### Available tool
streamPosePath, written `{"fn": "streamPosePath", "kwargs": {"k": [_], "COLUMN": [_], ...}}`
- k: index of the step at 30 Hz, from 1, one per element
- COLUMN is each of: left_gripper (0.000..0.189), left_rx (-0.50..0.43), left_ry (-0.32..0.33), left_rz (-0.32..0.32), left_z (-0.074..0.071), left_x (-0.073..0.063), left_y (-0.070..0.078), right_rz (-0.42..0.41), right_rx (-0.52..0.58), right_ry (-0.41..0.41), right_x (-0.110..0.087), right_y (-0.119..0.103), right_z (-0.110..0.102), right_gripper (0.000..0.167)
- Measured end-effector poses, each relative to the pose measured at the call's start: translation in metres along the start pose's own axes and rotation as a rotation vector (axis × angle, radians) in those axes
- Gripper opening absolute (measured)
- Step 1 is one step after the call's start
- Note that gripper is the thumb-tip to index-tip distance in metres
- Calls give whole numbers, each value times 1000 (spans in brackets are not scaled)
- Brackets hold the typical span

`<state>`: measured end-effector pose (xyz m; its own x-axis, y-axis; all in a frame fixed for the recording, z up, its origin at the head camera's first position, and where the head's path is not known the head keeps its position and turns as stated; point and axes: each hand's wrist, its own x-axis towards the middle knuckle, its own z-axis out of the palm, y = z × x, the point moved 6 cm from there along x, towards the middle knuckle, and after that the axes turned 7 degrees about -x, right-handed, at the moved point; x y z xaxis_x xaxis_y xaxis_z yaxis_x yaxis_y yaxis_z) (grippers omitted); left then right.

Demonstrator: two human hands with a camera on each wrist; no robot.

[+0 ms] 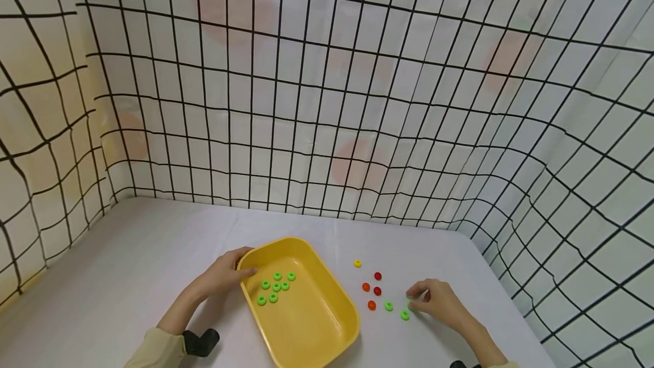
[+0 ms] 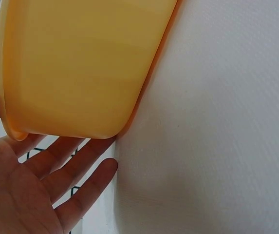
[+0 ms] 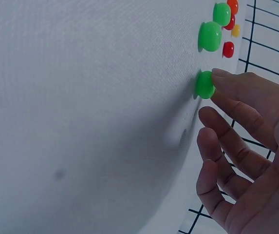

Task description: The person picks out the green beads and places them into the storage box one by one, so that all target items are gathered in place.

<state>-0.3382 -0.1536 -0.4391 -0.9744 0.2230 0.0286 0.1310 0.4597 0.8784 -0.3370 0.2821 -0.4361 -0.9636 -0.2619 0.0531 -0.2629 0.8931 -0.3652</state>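
Note:
A deep yellow plastic tray (image 1: 306, 311) stands tilted to my view on the white table, with several green beads (image 1: 276, 287) inside at its far left. My left hand (image 1: 227, 271) grips its left corner, thumb over the rim and fingers along the outer wall (image 2: 81, 68). Over the table to the right, my right hand (image 1: 439, 302) pinches a green bead (image 3: 205, 85) between thumb and forefinger, close at the cloth. The other fingers of that hand curl loosely. Two more green beads (image 1: 389, 306) lie just left of it.
Between tray and right hand lie two dark red beads (image 1: 377, 276), two orange-red beads (image 1: 365, 287) and a yellow bead (image 1: 357, 263). Black netting (image 1: 317, 101) over white sheeting walls the table (image 1: 168, 231) at the back and both sides.

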Motion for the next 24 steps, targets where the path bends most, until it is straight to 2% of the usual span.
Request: {"fn": "streamPosePath", "kwargs": {"k": [8, 16, 24], "left_gripper": [44, 44, 43], "left_rx": [-3, -6, 7], "left_ry": [-2, 0, 10], "left_rz": [9, 9, -3], "left_z": [0, 0, 1], "left_x": [0, 0, 1], "left_y": [0, -1, -1], "right_rz": [3, 92, 88], "right_rx": [-1, 7, -15], "right_ry": [-17, -38, -35], "right_x": [-2, 0, 0], "right_y": [4, 8, 7], "right_z": [3, 7, 6], "right_gripper": [12, 11, 11]}}
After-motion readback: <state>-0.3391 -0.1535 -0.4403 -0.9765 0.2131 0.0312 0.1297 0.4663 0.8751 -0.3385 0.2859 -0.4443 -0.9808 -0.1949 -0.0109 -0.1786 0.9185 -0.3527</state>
